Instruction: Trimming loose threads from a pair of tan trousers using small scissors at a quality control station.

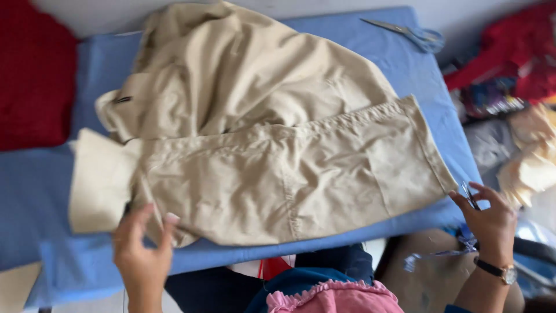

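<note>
Beige trousers (278,145) lie spread and partly bunched on a blue padded table (52,191), one leg stretched to the right. My left hand (142,246) rests on the near left part of the trousers, fingers on the cloth by the waist end. My right hand (489,220) is at the hem of the leg at the right, with a small thin metal tool (468,194) between its fingers. A watch is on that wrist.
Large scissors (408,32) lie at the table's far right corner. A red cloth (35,75) sits at the left. Heaped red, dark and cream fabrics (515,87) fill the right side. Pink and blue clothing (330,293) is below the near edge.
</note>
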